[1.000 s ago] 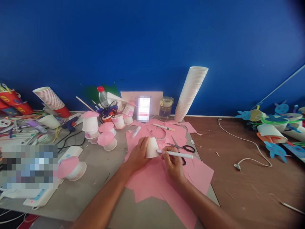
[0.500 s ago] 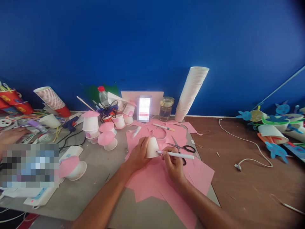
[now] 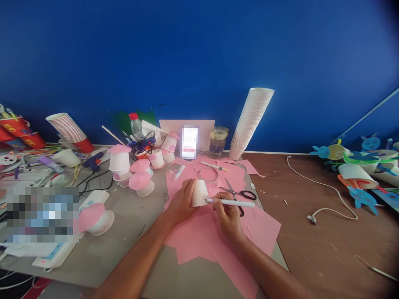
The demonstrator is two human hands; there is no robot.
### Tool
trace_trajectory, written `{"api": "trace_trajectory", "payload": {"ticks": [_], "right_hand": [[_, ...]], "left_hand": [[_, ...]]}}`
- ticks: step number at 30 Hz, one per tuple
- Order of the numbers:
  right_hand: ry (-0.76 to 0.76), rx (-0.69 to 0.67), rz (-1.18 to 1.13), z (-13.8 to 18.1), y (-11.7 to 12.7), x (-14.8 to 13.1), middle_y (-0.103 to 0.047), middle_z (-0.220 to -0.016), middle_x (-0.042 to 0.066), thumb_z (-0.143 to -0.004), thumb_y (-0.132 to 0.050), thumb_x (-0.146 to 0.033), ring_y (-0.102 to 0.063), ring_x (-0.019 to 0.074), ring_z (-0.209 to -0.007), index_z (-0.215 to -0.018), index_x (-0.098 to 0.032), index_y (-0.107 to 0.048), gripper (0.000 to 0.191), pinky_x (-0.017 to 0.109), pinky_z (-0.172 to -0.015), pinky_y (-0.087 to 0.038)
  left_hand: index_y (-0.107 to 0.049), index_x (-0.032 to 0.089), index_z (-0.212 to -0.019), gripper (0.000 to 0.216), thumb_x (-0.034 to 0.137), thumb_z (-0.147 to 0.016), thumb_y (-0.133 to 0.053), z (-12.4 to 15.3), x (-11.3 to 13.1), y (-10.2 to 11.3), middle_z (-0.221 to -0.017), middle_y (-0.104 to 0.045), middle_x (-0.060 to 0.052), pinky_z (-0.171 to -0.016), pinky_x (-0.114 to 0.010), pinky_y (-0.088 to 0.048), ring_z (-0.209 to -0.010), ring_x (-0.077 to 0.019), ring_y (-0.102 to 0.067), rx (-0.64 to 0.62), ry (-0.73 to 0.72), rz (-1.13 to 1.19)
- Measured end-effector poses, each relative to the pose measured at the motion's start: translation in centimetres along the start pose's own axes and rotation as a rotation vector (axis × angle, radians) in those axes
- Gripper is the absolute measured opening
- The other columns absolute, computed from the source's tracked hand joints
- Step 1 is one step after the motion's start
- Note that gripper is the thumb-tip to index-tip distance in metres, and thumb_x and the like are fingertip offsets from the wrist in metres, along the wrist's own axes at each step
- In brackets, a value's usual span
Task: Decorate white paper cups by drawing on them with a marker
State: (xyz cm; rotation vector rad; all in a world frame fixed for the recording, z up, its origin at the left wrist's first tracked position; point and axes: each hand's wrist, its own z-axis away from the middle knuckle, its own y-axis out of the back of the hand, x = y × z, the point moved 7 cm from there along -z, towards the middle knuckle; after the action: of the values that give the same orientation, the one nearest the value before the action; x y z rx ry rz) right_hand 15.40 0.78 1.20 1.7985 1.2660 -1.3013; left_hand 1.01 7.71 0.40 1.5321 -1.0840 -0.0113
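A white paper cup (image 3: 199, 195), rim downward, is gripped from its left side by my left hand (image 3: 181, 202). My right hand (image 3: 228, 214) pinches a white marker (image 3: 235, 203), its dark tip at the cup's right side near the rim. Whether the tip touches the cup I cannot tell. Beneath both hands lie overlapping sheets of pink paper (image 3: 193, 245). Black-handled scissors (image 3: 247, 194) rest opened just beyond my right hand, partly hidden by it. Past the cup are a clear ring (image 3: 208, 174) and another marker (image 3: 215, 166).
A tall stack of paper cups (image 3: 252, 120) leans by the blue wall, beside a glass jar (image 3: 218, 141). Pink-topped cups (image 3: 120, 160) stand left, near a glue gun (image 3: 93, 161) and a power strip (image 3: 59, 251). A white cable (image 3: 338, 191) crosses the brown table.
The other person's hand at the far left has left the view. My hands, the cup and the marker hold nearly the same position; the whole scene has shifted very slightly.
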Motion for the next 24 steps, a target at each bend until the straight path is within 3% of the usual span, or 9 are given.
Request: {"api": "trace_trajectory", "payload": {"ticks": [15,24], "right_hand": [[-0.072,-0.060,0.019,-0.16,-0.08,-0.01,-0.047,-0.057,-0.004,-0.084,-0.053,-0.029,-0.044,0.0124,-0.052,-0.070,-0.022,-0.053,0.016,0.026,-0.050,-0.037],[-0.039,-0.002,-0.108,0.16,0.00,-0.24,-0.051,-0.060,-0.003,-0.091,-0.055,-0.040,-0.047,0.0127,-0.055,-0.082,-0.022,-0.057,0.020,0.026,-0.052,-0.041]], "left_hand": [[-0.023,0.019,-0.145,0.077,0.029,-0.080,-0.063,-0.02,-0.22,-0.24,-0.139,-0.043,-0.020,-0.091,-0.048,-0.054,-0.127,-0.0345,-0.050,-0.019,0.007,-0.010],[-0.023,0.018,-0.144,0.076,0.030,-0.080,-0.062,-0.01,-0.20,-0.27,-0.138,-0.044,-0.020,-0.090,-0.048,-0.055,-0.126,-0.0343,-0.052,-0.019,0.010,-0.016]]}}
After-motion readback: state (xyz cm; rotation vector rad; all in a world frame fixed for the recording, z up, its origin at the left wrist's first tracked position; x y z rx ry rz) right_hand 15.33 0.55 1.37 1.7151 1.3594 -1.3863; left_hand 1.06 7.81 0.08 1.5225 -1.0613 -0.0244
